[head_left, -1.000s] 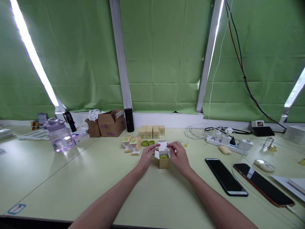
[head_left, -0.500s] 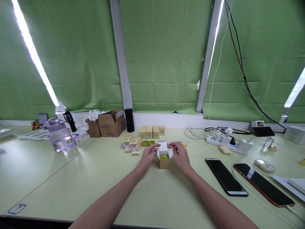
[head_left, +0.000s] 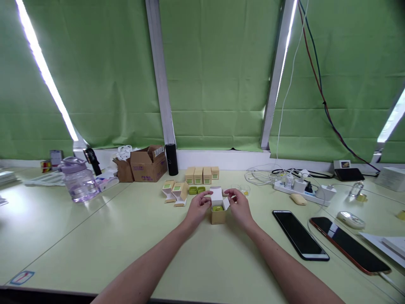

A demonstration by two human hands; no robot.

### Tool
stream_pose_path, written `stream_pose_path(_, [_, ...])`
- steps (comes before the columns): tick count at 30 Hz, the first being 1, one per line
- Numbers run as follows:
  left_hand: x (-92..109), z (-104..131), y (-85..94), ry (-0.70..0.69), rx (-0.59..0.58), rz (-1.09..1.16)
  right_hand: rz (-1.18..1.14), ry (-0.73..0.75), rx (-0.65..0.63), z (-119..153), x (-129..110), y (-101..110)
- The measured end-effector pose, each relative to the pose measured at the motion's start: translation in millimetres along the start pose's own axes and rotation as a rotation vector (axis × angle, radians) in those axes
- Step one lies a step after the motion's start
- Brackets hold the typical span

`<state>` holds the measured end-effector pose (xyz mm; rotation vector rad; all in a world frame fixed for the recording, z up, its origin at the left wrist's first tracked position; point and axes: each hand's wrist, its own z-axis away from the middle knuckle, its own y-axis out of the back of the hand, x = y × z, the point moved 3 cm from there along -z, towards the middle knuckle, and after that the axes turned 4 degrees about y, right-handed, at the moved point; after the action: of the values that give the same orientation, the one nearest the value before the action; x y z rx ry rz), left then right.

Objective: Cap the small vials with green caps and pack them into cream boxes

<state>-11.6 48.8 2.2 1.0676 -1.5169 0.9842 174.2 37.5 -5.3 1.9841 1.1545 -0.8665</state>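
A small brown cardboard box (head_left: 218, 218) stands upright on the table between my hands. Its white-lined lid (head_left: 217, 195) is raised at the back, and a green object (head_left: 217, 208) sits inside. My left hand (head_left: 198, 207) is at the box's left side, with thumb and fingers closed near the side flap and lid edge. On the other side, my right hand (head_left: 238, 207) pinches near the right white flap (head_left: 225, 203), which leans outward. Just behind are two small green cases (head_left: 196, 190). To their left lie two open small boxes (head_left: 175, 192).
Several closed small boxes (head_left: 202, 175) line up at the back. Clear round plastic pieces (head_left: 244, 191) lie behind my right hand. Phones (head_left: 300, 234) and a power strip (head_left: 303, 192) are at right. A purple-lidded bottle (head_left: 79, 179) and a larger carton (head_left: 148, 164) stand at left.
The box's left white flap, which stuck out before, no longer shows beside my left hand. My left fingers have shifted slightly inward. The box and my right hand stay nearly in place.
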Motion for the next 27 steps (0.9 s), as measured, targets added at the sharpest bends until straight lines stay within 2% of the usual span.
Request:
stream_pose_path(12, [-4.8, 0.5, 0.2, -0.023, -0.013, -0.066, -0.143, -0.087, -0.016, -1.3, 13.0, -5.3])
stream_pose_path(23, [0.3, 3.3, -2.5, -0.017, -0.015, -0.129, -0.33, -0.26, -0.071, 0.4, 7.3, -9.2])
stream_pose_path(27, [1.7, 2.9, -3.3, -0.01, -0.025, -0.119, -0.381, -0.281, -0.099, 1.4, 1.6, -9.5])
